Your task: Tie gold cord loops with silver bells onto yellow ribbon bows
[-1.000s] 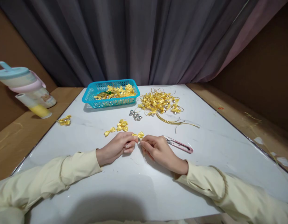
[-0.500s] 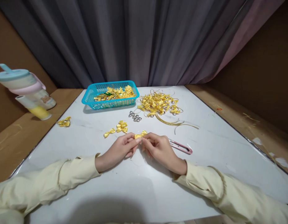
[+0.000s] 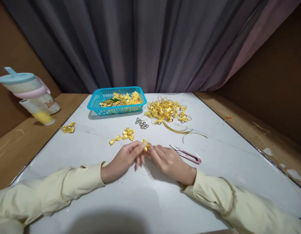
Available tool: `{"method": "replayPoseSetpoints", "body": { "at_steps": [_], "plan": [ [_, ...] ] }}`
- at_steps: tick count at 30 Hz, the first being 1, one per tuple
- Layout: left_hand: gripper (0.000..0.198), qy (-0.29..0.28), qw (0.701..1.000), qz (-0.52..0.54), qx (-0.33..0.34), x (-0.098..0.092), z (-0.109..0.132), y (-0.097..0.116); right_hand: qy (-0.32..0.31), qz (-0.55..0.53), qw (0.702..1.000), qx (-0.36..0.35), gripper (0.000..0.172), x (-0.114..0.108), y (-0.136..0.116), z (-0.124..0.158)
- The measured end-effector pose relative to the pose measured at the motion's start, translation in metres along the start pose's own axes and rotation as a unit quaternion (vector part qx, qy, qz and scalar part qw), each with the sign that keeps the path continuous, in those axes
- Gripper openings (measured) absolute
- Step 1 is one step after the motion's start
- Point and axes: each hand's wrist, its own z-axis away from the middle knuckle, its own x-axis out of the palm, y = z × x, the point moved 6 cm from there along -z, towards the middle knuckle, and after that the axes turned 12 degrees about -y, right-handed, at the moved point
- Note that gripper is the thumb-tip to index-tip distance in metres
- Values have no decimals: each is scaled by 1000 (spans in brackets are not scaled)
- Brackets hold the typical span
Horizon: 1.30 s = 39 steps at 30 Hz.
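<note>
A small yellow ribbon bow (image 3: 145,145) is pinched between my two hands just above the table. My left hand (image 3: 129,155) holds it with thumb and fingers from the left. From the other side, the closed fingers of my right hand (image 3: 168,161) grip its edge. A thin cord loop (image 3: 143,170) seems to hang below the fingers. Left of the hands lie several loose yellow bows (image 3: 128,134). Pink-handled thread snips (image 3: 188,156) rest just right of my right hand. Beyond the hands sits a cluster of silver bells (image 3: 142,123).
A blue basket (image 3: 99,112) of yellow bows stands at the back. Beside it are a heap of corded bows (image 3: 165,109) and gold cords (image 3: 176,130). A tied bundle (image 3: 68,127) lies at left, near a tumbler (image 3: 31,89) and a yellow-and-white tube (image 3: 38,112).
The bow has been turned from lying sideways to a more upright angle between my fingers. My right hand has lowered slightly, showing more of the snips. The camera view has shifted a little.
</note>
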Motion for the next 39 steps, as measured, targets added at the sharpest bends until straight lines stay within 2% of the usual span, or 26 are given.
{"method": "replayPoseSetpoints", "body": {
  "at_steps": [6, 8, 12, 20, 26, 33, 36, 39],
  "plan": [
    [27, 9, 998, -58, -2, -1, 0, 1, -26, 3, 1000, 15, 20, 5, 1, -1],
    [26, 2, 998, -58, -9, -1, 1, -1, -34, -25, 999, 35, 17, 7, 4, -1],
    [25, -11, 998, -55, -21, 0, 1, -3, -59, -86, 992, 65, 22, 9, 9, -2],
    [23, 15, 994, -111, -11, 1, 3, 2, -33, -122, 991, 49, 27, 8, 4, -1],
    [20, 33, 985, -168, 22, 0, 5, 5, -35, -148, 985, 85, 27, 10, 6, -1],
    [10, 79, 942, -307, 109, 1, 14, 21, -32, -178, 981, 72, 30, 7, 5, -1],
    [8, 86, 906, -370, 184, 3, 17, 31, -35, -206, 975, 74, 29, 8, 5, 0],
    [7, 67, 858, -430, 273, 8, 21, 40, -40, -258, 962, 85, 27, 12, 5, 2]
  ]
}}
